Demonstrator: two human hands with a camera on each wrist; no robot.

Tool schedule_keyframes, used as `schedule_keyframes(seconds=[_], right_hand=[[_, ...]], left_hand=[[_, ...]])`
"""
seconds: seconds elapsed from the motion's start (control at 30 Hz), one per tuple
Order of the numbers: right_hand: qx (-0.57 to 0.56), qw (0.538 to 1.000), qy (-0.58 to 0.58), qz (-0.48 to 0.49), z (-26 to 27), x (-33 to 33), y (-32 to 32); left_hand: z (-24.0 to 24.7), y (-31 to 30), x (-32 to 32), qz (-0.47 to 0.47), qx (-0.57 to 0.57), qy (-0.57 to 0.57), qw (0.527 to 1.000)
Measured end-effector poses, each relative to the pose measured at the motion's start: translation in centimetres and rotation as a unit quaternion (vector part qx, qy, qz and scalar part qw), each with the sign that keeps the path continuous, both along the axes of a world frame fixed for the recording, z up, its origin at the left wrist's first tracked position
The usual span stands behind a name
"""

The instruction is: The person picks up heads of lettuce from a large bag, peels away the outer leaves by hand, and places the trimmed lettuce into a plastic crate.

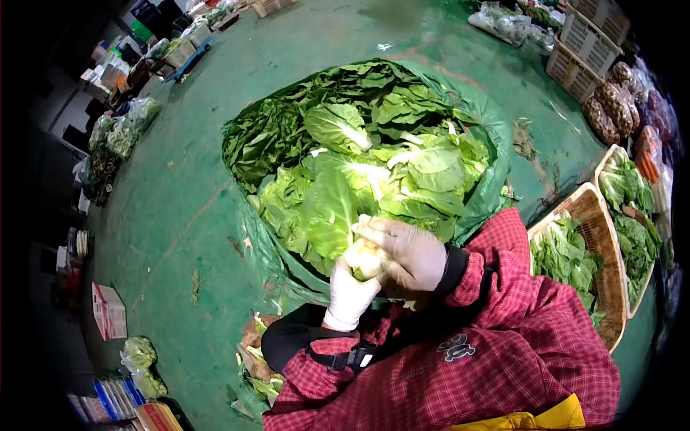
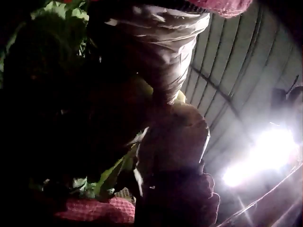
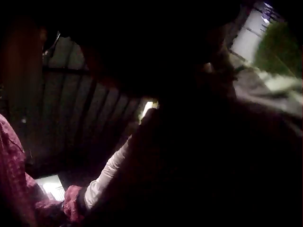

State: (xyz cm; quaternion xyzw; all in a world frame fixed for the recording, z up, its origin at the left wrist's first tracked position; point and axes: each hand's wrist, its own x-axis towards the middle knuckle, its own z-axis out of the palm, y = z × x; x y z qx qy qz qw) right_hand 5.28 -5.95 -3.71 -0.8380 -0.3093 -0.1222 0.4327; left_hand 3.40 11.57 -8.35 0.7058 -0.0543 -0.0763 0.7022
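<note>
In the head view both gloved hands meet at a head of leafy greens [image 1: 364,261], its pale base toward the person. The left hand [image 1: 350,296] grips this base from below. The right hand [image 1: 410,251] curls over it from the right, fingertips pinching at the stalk of a broad green leaf [image 1: 329,215] that spreads up and left. Just beyond the hands, a large green plastic bag [image 1: 496,136] lies wide at the mouth, full of loose leaves and heads. Both wrist views are mostly dark; the left one shows a white glove [image 2: 175,42] close to the greens.
Right of the person stand wicker-like crates [image 1: 612,287] of leafy vegetables. Stacked plastic crates [image 1: 581,47] and bagged produce line the far right. Trimmed leaves [image 1: 262,345] lie by the person's left knee on the green floor [image 1: 172,215]. More bags and boxes line the left side.
</note>
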Motion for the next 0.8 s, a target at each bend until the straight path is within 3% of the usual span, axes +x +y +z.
schedule_keyframes(seconds=[0.1, 0.13, 0.17, 0.23, 0.27, 0.3, 0.37, 0.4, 0.47, 0.53, 0.57, 0.6, 0.7, 0.73, 0.8], right_hand=[[-0.136, 0.971, 0.198, 0.008, 3.0, 0.2, -0.8], [-0.139, 0.977, 0.162, 0.007, 2.9, 0.3, -0.9], [-0.116, 0.975, 0.191, 0.011, 2.7, 0.8, -1.2], [-0.066, 0.964, 0.258, 0.023, 1.3, 1.5, -2.0], [-0.007, 0.988, 0.138, 0.067, -2.1, 3.6, -2.7], [0.14, 0.95, 0.246, 0.135, -2.1, 5.0, -4.0], [0.11, 0.921, 0.366, -0.072, 0.3, 5.5, -4.8], [0.057, 0.946, 0.309, -0.072, 1.4, 5.5, -5.3], [0.095, 0.946, 0.295, 0.094, 1.1, 4.8, -3.7], [-0.151, 0.981, 0.12, 0.027, 2.5, 1.7, -1.0], [-0.205, 0.978, 0.025, 0.0, 3.1, 0.8, -0.2], [-0.167, 0.985, 0.039, -0.007, 3.0, 0.9, 0.4], [-0.023, 0.997, 0.068, -0.026, -1.3, 2.1, 1.0], [0.03, 0.996, 0.074, -0.032, -1.2, 2.3, 1.3], [0.152, 0.972, 0.177, 0.009, -0.8, 3.0, 0.8]], left_hand=[[0.4, 0.6, -0.6, 0.0, 0.056, 0.051, 0.997], [1.6, 0.1, -0.7, -0.007, 0.052, 0.061, 0.997], [-0.7, 1.3, -0.5, -0.025, 0.121, 0.022, 0.992], [0.2, 1.5, -0.4, -0.055, 0.048, 0.046, 0.996], [0.2, 2.0, -0.8, -0.068, 0.042, 0.067, 0.995], [0.2, 2.4, -0.9, -0.08, 0.036, 0.084, 0.993], [0.2, 2.6, -0.7, -0.087, 0.062, 0.088, 0.99], [0.1, 2.7, -0.6, -0.081, 0.093, 0.077, 0.989], [0.8, 2.1, -0.4, -0.07, 0.136, 0.071, 0.986], [2.7, 0.8, -0.3, -0.041, 0.244, 0.008, 0.969], [3.2, 0.5, -0.3, -0.026, 0.295, -0.024, 0.955], [2.9, 0.6, -0.3, -0.003, 0.374, -0.047, 0.926], [2.5, 0.2, -0.3, 0.047, 0.251, -0.122, 0.959], [4.0, -0.2, -0.9, 0.03, 0.241, -0.117, 0.963], [3.3, -0.1, -0.9, 0.02, 0.071, -0.048, 0.996]])
